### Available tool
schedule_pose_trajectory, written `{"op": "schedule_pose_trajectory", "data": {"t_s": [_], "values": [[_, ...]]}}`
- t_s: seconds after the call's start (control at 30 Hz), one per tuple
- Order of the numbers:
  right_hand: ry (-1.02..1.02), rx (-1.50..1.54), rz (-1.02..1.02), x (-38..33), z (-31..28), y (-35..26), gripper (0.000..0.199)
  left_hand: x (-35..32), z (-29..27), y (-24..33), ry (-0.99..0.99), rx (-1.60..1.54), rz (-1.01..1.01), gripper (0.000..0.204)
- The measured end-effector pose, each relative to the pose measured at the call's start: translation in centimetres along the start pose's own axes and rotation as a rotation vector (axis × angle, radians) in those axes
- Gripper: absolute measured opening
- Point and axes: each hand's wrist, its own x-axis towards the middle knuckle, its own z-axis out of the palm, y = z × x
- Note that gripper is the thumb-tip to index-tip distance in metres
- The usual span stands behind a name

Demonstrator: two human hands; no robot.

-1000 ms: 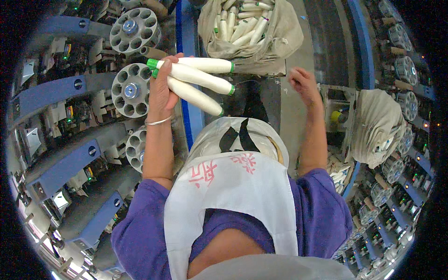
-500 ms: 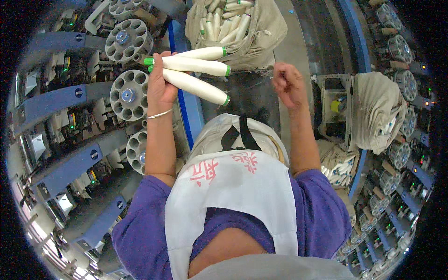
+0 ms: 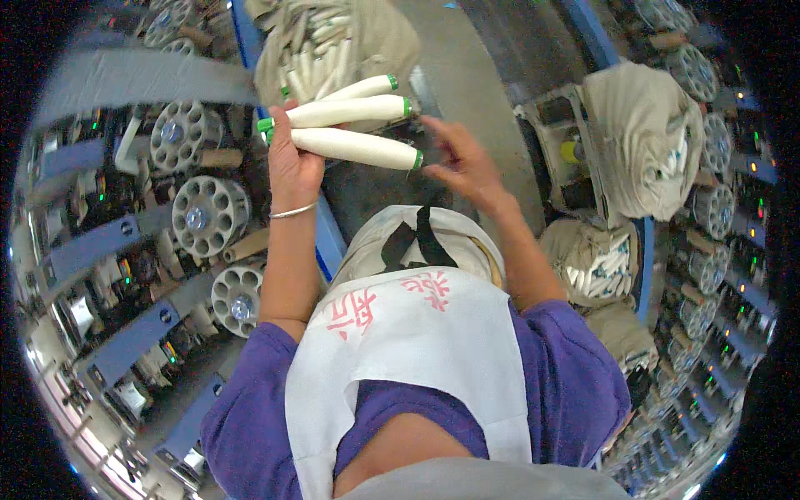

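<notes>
My left hand is closed round the green ends of three white yarn bobbins, fanned out to the right. Each has a green tip at its far end too. The upper one lies partly behind the middle one. Close to the right-hand tips is my right hand, thumb and fingers apart, holding nothing. Its thumb is near the lowest bobbin's tip; whether they touch I cannot tell. Beyond the bobbins stands a cloth sack filled with similar white bobbins.
Winding machines with round, holed bobbin magazines line my left side, with a blue rail beside me. On the right are a cloth-draped cart, another sack of bobbins and a second row of machines. A white apron pouch hangs at my waist.
My right hand has moved left toward the bobbin tips and its curled fingers have spread. The bobbins stay in my left hand, the lowest now more level. The view has shifted and turned.
</notes>
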Motion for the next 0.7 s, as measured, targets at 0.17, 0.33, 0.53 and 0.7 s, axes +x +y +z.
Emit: {"op": "schedule_pose_trajectory", "data": {"t_s": [0.17,0.33,0.53,0.7], "values": [[0.219,0.241,-0.060,-2.0,-3.6,-1.0,0.027,0.3,3.4,-4.3,-0.031,-0.018,-0.140,0.047],[0.449,1.190,0.165,-9.4,-12.0,4.0,0.011,-0.2,6.4,-7.5,-0.083,0.102,-0.131,0.048],[1.041,1.630,-0.055,-26.2,-22.2,12.2,0.018,-1.7,10.1,-10.9,-0.307,0.262,-0.139,0.039],[1.923,0.826,0.331,-31.7,-25.2,12.6,0.030,-4.1,13.0,-14.3,-0.515,0.386,-0.221,0.038]]}}
